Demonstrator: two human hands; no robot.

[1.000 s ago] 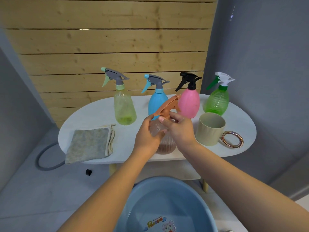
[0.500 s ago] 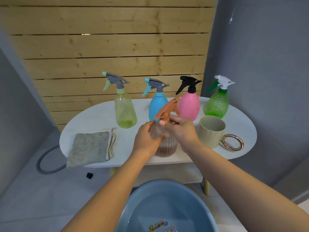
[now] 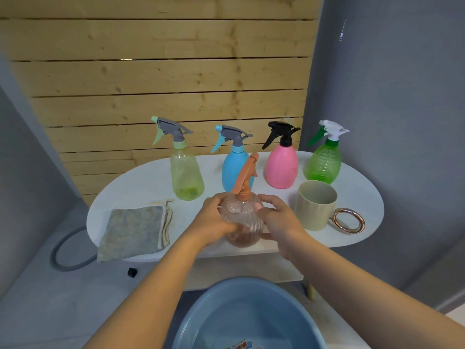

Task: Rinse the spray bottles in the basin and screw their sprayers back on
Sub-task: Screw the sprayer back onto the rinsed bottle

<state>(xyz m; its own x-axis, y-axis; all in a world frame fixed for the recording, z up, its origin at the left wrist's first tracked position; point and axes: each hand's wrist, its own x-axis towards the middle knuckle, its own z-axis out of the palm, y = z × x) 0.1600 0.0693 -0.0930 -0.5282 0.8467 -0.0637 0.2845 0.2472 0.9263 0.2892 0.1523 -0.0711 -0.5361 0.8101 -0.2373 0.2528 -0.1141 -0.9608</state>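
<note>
My left hand (image 3: 214, 220) curls round the ribbed brown bottle (image 3: 242, 222), which stands at the table's (image 3: 151, 180) near edge, six o'clock from the blue bottle (image 3: 235, 170). The orange sprayer (image 3: 245, 178) sits on its neck. My right hand (image 3: 275, 217) cups the bottle's three o'clock side, fingers loosely bent. I'd brace with the left and twist the collar squarely, never by the trigger.
</note>
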